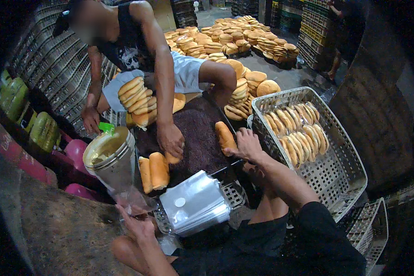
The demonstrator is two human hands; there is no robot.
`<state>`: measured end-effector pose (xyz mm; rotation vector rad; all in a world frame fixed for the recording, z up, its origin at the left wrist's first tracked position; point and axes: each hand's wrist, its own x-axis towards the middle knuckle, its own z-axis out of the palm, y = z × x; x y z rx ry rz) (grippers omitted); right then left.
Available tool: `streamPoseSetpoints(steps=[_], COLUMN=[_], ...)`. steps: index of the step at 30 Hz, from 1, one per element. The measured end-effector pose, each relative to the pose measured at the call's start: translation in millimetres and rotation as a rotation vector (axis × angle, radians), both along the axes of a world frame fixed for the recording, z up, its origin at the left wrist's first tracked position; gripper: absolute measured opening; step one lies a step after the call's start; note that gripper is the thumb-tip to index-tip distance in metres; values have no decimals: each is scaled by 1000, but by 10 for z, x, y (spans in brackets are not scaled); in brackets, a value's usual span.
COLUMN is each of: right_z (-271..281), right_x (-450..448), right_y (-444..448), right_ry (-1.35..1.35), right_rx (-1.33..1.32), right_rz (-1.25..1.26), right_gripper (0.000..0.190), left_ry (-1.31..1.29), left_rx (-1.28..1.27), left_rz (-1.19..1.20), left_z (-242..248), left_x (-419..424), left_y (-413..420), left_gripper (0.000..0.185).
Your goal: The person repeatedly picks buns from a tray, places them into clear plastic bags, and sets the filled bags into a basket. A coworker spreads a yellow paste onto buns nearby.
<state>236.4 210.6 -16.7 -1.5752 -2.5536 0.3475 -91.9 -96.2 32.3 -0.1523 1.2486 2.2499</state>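
Note:
At the right edge of a dark tray, my right hand has its thumb against the lower end of a long bread roll; whether its fingers grip the roll is unclear. My left hand is low on the left, around a clear plastic bag just below a tub. A stack of clear plastic bags lies in front of me. Across the tray, a co-worker's hand touches a partly hidden roll, beside two more long rolls.
A plastic crate with bagged flat breads stands at my right. The tub holds a pale spread at left. More rolls are piled by the co-worker. Stacked round breads cover the floor behind; another person stands farther off.

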Motion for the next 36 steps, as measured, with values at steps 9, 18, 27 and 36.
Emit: streamPoseSetpoints(steps=[9, 18, 27, 36], right_z=[354, 1231, 1110, 1490], right_x=[-190, 501, -346, -669], right_y=[-181, -965, -1311, -1856], right_ry=[542, 1405, 1042, 762], right_rx=[14, -688, -623, 585], right_rz=[-324, -266, 33, 386], right_gripper=[45, 53, 61, 44], left_ry=[283, 698, 320, -164], left_rx=[-73, -374, 74, 386], left_rz=[-12, -45, -496, -671], left_z=[21, 130, 103, 252], left_x=[250, 373, 1157, 948], left_y=[208, 840, 596, 666], left_gripper=[62, 68, 59, 75])
